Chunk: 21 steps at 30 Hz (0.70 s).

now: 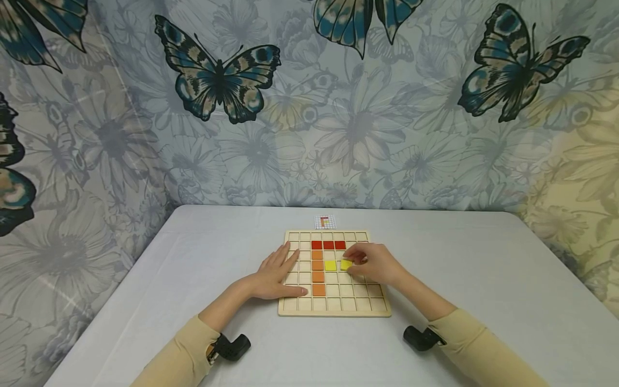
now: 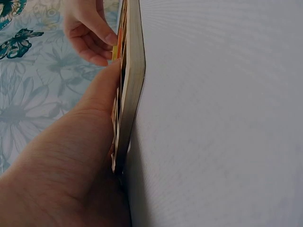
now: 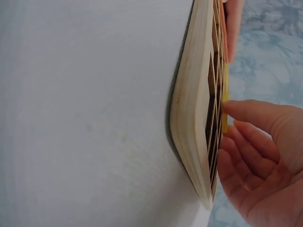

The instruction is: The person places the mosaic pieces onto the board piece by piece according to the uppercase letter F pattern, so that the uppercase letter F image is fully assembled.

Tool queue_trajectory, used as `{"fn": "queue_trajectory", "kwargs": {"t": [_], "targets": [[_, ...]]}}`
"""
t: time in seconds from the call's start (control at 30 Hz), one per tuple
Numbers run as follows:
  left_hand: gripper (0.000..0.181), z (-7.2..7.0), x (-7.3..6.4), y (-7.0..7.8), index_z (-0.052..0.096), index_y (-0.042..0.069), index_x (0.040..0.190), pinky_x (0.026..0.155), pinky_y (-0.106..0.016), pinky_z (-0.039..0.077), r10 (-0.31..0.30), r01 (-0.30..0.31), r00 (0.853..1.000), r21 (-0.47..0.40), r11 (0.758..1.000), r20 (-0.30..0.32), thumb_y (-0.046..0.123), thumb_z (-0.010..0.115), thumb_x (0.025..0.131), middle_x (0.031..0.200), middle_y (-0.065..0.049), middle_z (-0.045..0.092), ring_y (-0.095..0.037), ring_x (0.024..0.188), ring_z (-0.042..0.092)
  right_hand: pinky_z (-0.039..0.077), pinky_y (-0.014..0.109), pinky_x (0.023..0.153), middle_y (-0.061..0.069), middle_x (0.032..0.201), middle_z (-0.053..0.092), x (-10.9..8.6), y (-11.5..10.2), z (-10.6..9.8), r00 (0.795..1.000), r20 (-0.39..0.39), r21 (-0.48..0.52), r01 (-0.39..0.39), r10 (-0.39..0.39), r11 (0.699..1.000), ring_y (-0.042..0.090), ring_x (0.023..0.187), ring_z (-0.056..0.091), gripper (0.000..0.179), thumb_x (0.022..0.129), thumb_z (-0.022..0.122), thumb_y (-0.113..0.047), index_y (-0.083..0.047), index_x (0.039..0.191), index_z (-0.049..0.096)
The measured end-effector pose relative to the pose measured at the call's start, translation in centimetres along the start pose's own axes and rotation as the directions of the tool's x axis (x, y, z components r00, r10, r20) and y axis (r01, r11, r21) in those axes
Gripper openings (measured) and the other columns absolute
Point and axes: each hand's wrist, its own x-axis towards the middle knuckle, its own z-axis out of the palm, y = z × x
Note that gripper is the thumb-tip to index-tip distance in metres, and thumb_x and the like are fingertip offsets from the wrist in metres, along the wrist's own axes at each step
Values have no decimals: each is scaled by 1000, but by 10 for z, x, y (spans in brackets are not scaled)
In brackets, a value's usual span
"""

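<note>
A light wooden grid board [image 1: 333, 310] lies on the table, with square tiles set in some of its cells. My left hand [image 1: 274, 275] rests flat over the board's left side, fingers spread, thumb along the lower cells. With thumb and fingertips my right hand [image 1: 378, 262] pinches a yellow tile [image 1: 345, 265], just right of another yellow tile [image 1: 330, 265]. Three red tiles [image 1: 328, 245] form a row near the top, and several orange tiles [image 1: 317, 265] run down in a column beneath the leftmost. In the right wrist view, the pinched yellow tile [image 3: 225, 120] stands slightly above the grid.
Behind the board lies a small card [image 1: 325, 222] printed with a coloured grid pattern. A white cloth covers the table [image 1: 217, 231]. Butterfly-patterned fabric [image 1: 261, 150] hangs at the back and sides. Each wrist carries a black camera [image 1: 232, 347].
</note>
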Motion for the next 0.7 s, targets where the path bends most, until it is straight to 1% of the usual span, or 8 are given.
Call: {"fn": "queue_trajectory", "kwargs": {"t": [0.17,0.3,0.47,0.7], "targets": [[100,0,0,0,7,9,158,116,-53,1,-6,6,1000,0,1000,1,59,59,89,161,-18,-10,-33,148,-9,53,34,78,1,91,66,-1,-1,2,1000,-3,9,18,-18,1000,17,83,59,24,79,79,-4,-6,101,71],[100,1,0,1,7,8,157,116,-54,2,-4,4,1000,-4,1000,-1,59,59,89,161,-19,-10,-33,148,-8,53,35,79,2,95,68,-2,-2,2,1000,-12,7,4,-4,1000,18,86,61,23,80,78,-4,-6,102,71],[100,1,0,0,6,9,158,116,-53,1,-6,6,1000,10,1000,2,60,58,89,161,-18,-11,-32,148,-9,53,36,81,2,95,68,-3,-3,2,1000,-20,6,-19,20,1000,19,87,63,22,81,76,-5,-6,102,71],[100,1,0,0,8,8,158,116,-54,1,-3,3,1000,4,1000,-6,60,59,89,161,-18,-10,-33,148,-9,53,37,81,3,97,69,-5,-4,2,1000,-13,27,-25,26,999,20,88,62,22,82,75,-6,-5,103,71]]}}
